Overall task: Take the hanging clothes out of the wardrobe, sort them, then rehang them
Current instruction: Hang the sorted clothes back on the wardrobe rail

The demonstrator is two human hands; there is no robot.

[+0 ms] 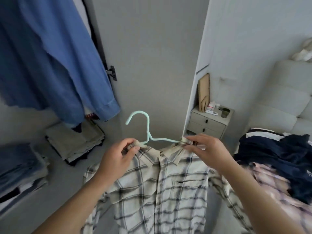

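Nearest to me hangs the plaid shirt (162, 191), buttoned front facing me, held up between my two hands. My left hand (118, 156) pinches the shirt's left shoulder by the collar, and my right hand (200, 146) pinches the right shoulder where the arm of the mint hanger (146, 130) runs in under the cloth. The hanger's hook stands up free just beyond the collar, caught on nothing. I judge I am in the rehanging step, seating the shirt on the hanger; next it calls for both shoulders squared, then the hook lifted to the rail, which I cannot see. To the right, a heap of dark and pink clothes (280, 159) lies on the bed (287, 102). Far left, a blue shirt (50, 56) hangs in the wardrobe above folded stacks (76, 142).
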